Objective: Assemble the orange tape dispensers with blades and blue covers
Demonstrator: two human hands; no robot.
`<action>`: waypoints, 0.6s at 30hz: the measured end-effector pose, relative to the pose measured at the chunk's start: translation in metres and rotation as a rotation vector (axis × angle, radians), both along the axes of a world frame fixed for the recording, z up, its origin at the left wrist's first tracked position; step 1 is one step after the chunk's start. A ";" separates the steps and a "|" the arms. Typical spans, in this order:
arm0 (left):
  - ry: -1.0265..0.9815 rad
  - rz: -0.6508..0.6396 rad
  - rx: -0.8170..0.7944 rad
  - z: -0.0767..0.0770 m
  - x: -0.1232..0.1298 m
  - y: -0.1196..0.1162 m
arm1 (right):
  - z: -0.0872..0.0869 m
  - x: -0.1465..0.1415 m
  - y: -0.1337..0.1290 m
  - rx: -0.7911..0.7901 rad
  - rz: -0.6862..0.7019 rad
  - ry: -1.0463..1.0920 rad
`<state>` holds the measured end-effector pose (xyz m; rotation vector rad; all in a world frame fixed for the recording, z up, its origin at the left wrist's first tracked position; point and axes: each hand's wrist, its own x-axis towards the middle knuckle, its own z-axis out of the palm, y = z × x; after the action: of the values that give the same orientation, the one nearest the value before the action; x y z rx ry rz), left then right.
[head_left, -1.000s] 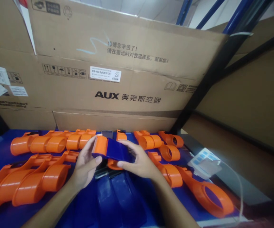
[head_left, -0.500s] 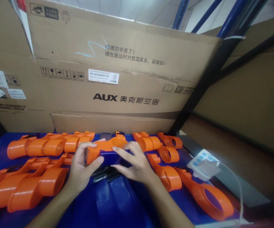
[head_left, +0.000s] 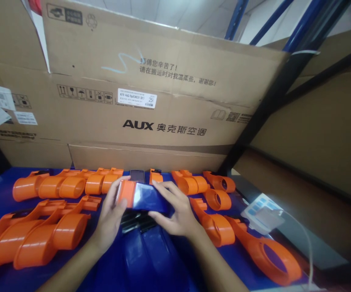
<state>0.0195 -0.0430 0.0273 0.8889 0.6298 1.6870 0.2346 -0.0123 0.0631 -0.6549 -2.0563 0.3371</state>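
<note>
Between my two hands is an orange and blue tape dispenser, with a row of small teeth along its left end. My left hand grips the orange toothed end, thumb in front and fingers behind. My right hand clasps the blue end, its fingers over the top and its thumb below. How the orange and blue parts join is hidden. Just below, several dark blue plastic pieces with black parts at their upper ends lie close together.
Orange tape dispensers lie in rows on the blue surface, left and right. A dark rectangular device lies at the back. A cardboard wall stands behind. At right are a white-and-blue box with a cable and a dark post.
The tape dispenser has been turned in my hands, so its toothed end and shiny blue face now show. The camera view has shifted slightly.
</note>
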 end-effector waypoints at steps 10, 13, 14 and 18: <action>0.106 0.157 -0.073 -0.011 -0.001 0.009 | -0.005 -0.007 0.003 -0.607 0.181 0.097; 0.008 0.197 -0.170 -0.001 0.000 0.015 | 0.000 -0.009 0.000 -0.341 0.237 0.095; -0.029 0.189 -0.186 0.003 0.000 0.016 | 0.001 -0.009 -0.001 -0.257 0.239 0.077; -0.112 0.174 -0.218 0.010 -0.001 0.019 | 0.003 -0.009 -0.003 -0.027 0.159 0.006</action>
<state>0.0182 -0.0236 0.0374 0.5945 0.8162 1.7687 0.2252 -0.0155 0.0657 -0.5066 -2.1062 0.4592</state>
